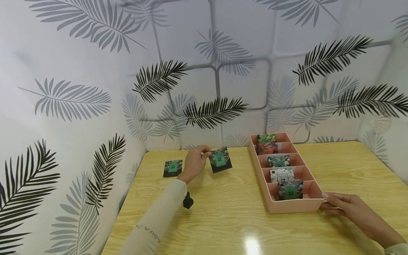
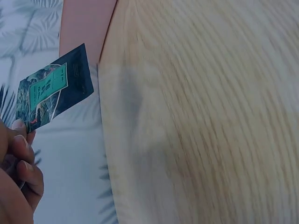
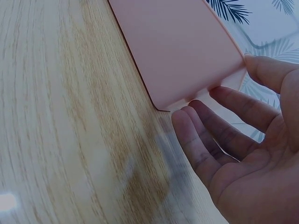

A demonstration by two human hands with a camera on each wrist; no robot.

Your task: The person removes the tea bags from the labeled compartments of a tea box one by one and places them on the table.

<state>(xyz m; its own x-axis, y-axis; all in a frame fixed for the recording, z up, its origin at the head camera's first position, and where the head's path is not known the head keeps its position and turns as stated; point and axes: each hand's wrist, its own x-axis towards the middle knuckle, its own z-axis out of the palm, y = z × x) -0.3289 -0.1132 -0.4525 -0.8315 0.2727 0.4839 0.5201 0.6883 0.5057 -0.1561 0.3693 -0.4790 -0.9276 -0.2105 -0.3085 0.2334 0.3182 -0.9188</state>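
Note:
My left hand (image 1: 195, 161) pinches a dark sachet with a green label (image 1: 220, 160) by its corner, raised above the table. In the left wrist view the same sachet (image 2: 55, 88) juts out from the thumb and fingertips. A matching dark sachet (image 1: 173, 168) lies flat on the table, left of that hand. At the right, my right hand (image 1: 349, 209) grips the near right corner of a pink divided box (image 1: 294, 206). The right wrist view shows the thumb at the box's rim and the fingertips against its outer wall (image 3: 182, 51).
Sachets stand in the box's compartments: green-labelled dark ones (image 1: 290, 191) in front, a white one (image 1: 282, 175) behind, red and green ones (image 1: 267, 146) at the far end. The wooden table (image 1: 223, 219) meets a leaf-patterned wall covering (image 1: 197, 81) at its back edge.

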